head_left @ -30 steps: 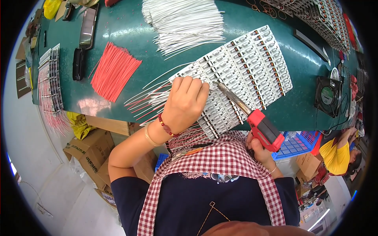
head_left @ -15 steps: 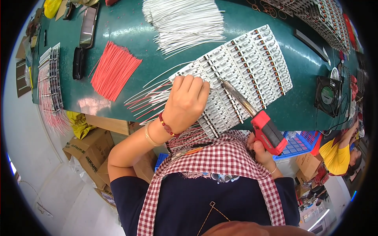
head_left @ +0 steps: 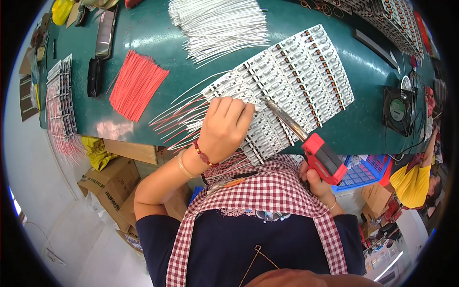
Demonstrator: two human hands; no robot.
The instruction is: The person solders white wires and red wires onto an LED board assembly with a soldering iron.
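My left hand rests over the left part of a white circuit board panel with its fingers pinched together. Whatever is between those fingertips is hidden under the hand. White and red wires fan out leftward from the panel's edge beside this hand. In my right hand, low at the right, is the red and black handle of a soldering iron. Its metal shaft slants up and left across the panel, and the tip is close to my left fingertips. The panel carries rows of small parts.
Bundles of white wires and red wires lie on the green table. A wired panel sits far left. At right are a black fan, a blue basket, stacked panels and a person in yellow.
The panel and the things on the table sit slightly further up and left in the view. Both hands keep nearly the same pose, and the iron's tip stays close to my left fingers.
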